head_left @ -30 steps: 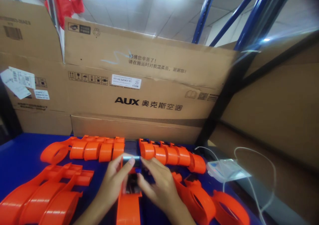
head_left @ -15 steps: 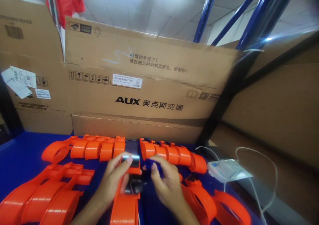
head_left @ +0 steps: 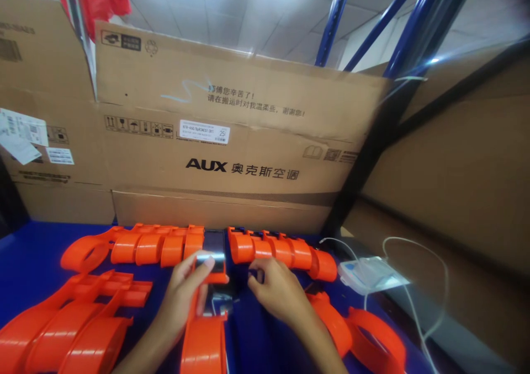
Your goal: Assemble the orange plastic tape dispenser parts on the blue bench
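My left hand is closed around an orange plastic tape dispenser, whose round hoop hangs toward me. The thumb presses on a shiny silvery strip across its upper end. Just to the right, my right hand has its fingers curled about a small dark blue piece, mostly hidden by the fingers. A gap separates this hand from the dispenser. Behind my left hand, a dark flat object lies on the blue surface.
Rows of orange dispensers stand at the back left, back right and front left. More orange hoops lie at front right. A clear plastic case with a white cable sits right. Cardboard walls the back.
My right hand has turned, its back now more toward me, and the blue piece is more hidden in the fingers. My left hand keeps its grip. The view has shifted slightly.
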`<act>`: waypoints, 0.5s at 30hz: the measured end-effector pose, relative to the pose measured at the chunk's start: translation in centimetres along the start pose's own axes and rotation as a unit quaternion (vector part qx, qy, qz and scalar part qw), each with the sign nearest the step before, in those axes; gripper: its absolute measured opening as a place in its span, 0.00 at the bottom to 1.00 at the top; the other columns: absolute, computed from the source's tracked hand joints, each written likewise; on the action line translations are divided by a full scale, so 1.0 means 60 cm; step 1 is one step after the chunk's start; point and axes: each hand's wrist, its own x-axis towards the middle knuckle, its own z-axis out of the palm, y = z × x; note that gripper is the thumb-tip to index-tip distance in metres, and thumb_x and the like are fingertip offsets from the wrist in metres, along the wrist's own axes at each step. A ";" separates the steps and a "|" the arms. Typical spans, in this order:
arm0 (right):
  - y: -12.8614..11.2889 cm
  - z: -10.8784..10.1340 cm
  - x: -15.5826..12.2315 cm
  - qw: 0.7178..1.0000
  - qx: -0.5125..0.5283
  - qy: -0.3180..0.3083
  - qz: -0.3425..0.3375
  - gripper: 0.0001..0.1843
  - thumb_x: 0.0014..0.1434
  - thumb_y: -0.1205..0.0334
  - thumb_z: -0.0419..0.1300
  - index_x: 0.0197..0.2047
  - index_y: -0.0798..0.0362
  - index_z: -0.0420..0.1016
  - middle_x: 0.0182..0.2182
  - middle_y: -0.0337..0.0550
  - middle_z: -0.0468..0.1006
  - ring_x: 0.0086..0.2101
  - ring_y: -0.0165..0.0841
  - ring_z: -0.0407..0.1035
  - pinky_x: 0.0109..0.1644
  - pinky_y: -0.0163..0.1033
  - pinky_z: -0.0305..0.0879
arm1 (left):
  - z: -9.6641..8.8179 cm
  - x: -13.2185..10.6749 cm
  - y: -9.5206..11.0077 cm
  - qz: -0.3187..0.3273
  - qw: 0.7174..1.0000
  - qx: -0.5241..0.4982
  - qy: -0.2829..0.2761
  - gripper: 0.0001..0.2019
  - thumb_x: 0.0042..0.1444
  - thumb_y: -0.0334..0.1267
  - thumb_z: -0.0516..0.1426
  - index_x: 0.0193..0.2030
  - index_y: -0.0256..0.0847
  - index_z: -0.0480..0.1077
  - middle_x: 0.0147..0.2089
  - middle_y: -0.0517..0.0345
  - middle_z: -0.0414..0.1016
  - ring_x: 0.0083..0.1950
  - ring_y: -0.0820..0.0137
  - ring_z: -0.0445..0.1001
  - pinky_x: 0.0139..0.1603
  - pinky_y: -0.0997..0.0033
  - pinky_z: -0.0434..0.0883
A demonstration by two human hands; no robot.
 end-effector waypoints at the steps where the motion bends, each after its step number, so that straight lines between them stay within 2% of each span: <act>1: 0.000 0.002 0.000 1.000 0.002 -0.016 0.005 0.08 0.57 0.64 0.61 0.39 0.48 0.81 0.32 0.41 0.82 0.34 0.37 0.75 0.33 0.35 0.59 | 0.001 -0.001 0.000 -0.001 1.000 0.002 -0.001 0.18 0.61 0.54 0.59 0.33 0.40 0.71 0.14 0.62 0.70 0.12 0.79 0.55 0.16 0.78 0.54; 7: 0.004 0.013 0.004 0.999 0.018 -0.023 0.015 0.08 0.58 0.63 0.66 0.42 0.48 0.80 0.29 0.39 0.82 0.31 0.35 0.76 0.31 0.34 0.57 | -0.001 0.000 -0.005 -0.015 1.000 0.008 -0.006 0.18 0.60 0.54 0.60 0.31 0.40 0.70 0.14 0.61 0.71 0.11 0.78 0.56 0.16 0.76 0.55; 15: 0.006 0.016 -0.003 0.998 0.016 0.051 -0.029 0.06 0.53 0.66 0.69 0.35 0.47 0.78 0.23 0.37 0.80 0.25 0.35 0.75 0.26 0.34 0.53 | 0.004 -0.002 -0.004 -0.025 1.000 0.004 0.010 0.18 0.58 0.52 0.63 0.28 0.42 0.68 0.10 0.68 0.62 0.12 0.77 0.56 0.16 0.76 0.54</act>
